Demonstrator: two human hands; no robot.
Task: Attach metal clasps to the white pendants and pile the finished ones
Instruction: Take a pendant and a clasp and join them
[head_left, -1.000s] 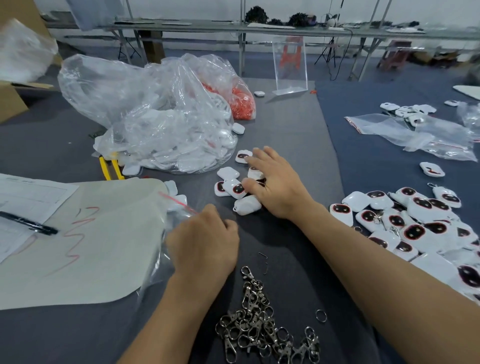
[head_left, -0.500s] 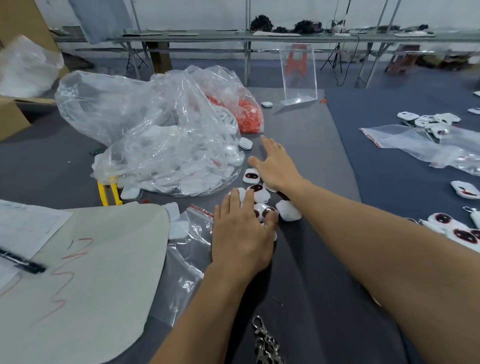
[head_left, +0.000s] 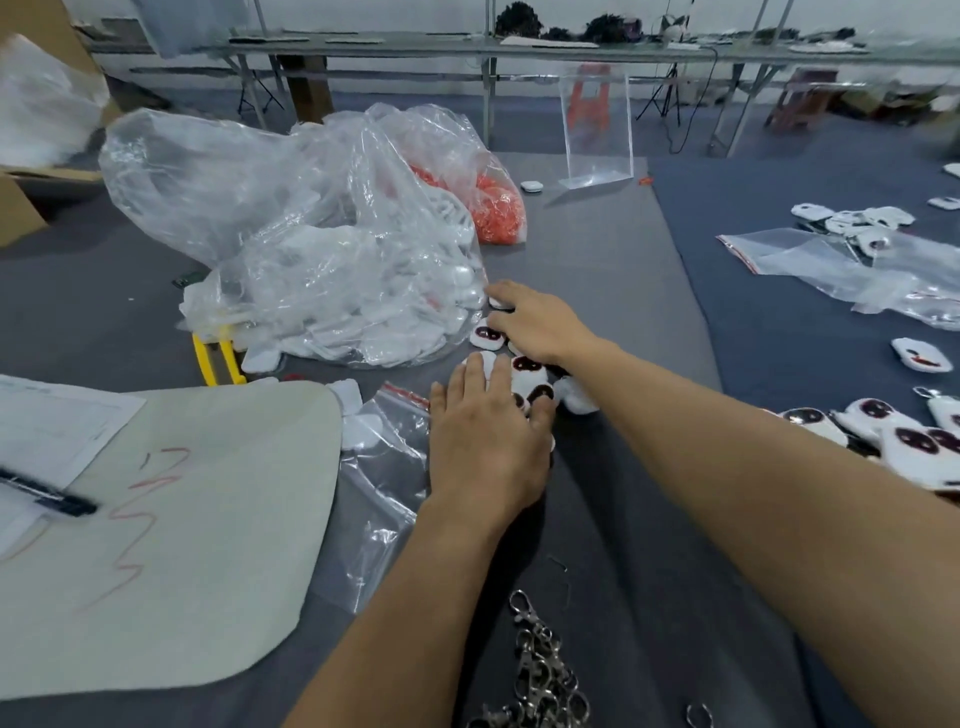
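White pendants (head_left: 525, 370): slide just one clear before pinching. Resting flat on them with left hand (head_left: 485, 441) and right hand (head_left: 540, 326), grip apart on both.

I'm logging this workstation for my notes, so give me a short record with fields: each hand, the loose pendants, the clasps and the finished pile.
left hand: flat, fingers straight, on the loose pendants
right hand: fingers extended, reaching over the farther pendants
loose pendants: small cluster beside the clear bag
clasps: heap near the bottom edge, no hand on it
finished pile: far right, away from both hands
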